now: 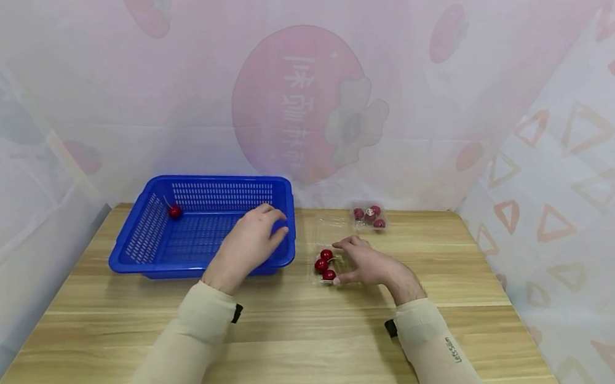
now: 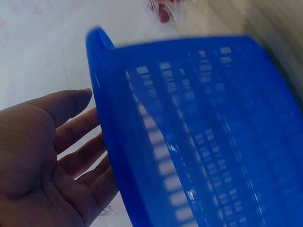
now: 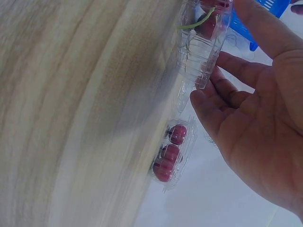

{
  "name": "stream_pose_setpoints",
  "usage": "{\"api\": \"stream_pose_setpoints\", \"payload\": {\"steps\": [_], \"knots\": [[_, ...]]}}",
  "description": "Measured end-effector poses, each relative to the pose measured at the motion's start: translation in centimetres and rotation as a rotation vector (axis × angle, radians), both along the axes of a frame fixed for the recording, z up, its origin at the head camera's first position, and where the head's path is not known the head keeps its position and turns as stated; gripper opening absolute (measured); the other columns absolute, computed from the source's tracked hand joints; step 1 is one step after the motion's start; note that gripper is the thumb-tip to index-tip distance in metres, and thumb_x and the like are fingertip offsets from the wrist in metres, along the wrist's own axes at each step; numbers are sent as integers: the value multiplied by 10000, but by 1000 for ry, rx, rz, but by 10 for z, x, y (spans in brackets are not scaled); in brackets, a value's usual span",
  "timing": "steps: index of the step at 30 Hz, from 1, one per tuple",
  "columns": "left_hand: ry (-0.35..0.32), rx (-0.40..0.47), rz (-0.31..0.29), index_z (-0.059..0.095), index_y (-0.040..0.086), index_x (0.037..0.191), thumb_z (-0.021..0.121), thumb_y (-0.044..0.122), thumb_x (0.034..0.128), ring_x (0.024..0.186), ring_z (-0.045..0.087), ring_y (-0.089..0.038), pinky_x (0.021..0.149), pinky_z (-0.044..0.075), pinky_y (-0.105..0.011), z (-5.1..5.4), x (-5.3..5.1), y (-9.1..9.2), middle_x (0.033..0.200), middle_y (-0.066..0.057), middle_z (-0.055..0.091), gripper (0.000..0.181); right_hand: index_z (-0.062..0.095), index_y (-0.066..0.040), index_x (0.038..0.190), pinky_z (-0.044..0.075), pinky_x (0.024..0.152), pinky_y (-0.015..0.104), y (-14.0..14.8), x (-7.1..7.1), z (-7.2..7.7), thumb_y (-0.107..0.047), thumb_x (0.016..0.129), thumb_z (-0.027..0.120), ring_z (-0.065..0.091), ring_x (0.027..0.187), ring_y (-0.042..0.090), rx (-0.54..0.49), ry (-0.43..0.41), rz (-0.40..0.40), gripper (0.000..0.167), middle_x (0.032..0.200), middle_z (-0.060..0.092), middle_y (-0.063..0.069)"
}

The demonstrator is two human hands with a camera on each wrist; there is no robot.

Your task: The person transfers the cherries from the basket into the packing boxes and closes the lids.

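Note:
A blue plastic basket (image 1: 203,267) stands at the left of the table, with one red cherry (image 1: 175,211) in its back left corner. My left hand (image 1: 251,237) is over the basket's right side, fingers loosely bent and holding nothing; the left wrist view has it beside the rim. To the right of the basket lies an opened clear plastic box (image 1: 316,278) with several cherries (image 1: 321,265) in it. My right hand (image 1: 367,263) grips that box at its right side, thumb at the near corner and fingers at the far one.
A second clear box (image 1: 370,218), closed, with several cherries inside, sits behind my right hand near the wall. A printed cloth (image 1: 414,83) hangs behind the wooden table (image 1: 301,353).

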State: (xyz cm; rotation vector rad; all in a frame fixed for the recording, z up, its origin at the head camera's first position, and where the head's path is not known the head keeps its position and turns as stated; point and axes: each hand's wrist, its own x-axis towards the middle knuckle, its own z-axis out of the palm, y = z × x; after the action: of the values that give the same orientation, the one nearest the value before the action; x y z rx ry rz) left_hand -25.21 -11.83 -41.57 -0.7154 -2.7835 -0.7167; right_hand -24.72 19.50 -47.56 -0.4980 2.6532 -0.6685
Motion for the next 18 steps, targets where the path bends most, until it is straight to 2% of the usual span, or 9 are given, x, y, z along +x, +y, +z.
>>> {"api": "stream_pose_setpoints", "payload": {"steps": [12,18], "knots": [[-52,-29,83,785,-44,1397,741,178,1163,1223,792,-425,1060,686,-590,3,-11,-55,1364,-247,787,326,466,-51,1776,407,1413,675,0,0,-1,-310,1036,934,401,1725,489,-1,-5,-2,913,1788,448,251],[-119,-77,109,751,-33,1469,705,238,1194,1320,772,-465,1103,671,-627,14,-16,-77,1482,-279,751,389,454,-21,1775,400,1417,671,1,1,-2,-305,1029,940,417,1707,499,-10,-2,0,934,1773,449,267]]}}
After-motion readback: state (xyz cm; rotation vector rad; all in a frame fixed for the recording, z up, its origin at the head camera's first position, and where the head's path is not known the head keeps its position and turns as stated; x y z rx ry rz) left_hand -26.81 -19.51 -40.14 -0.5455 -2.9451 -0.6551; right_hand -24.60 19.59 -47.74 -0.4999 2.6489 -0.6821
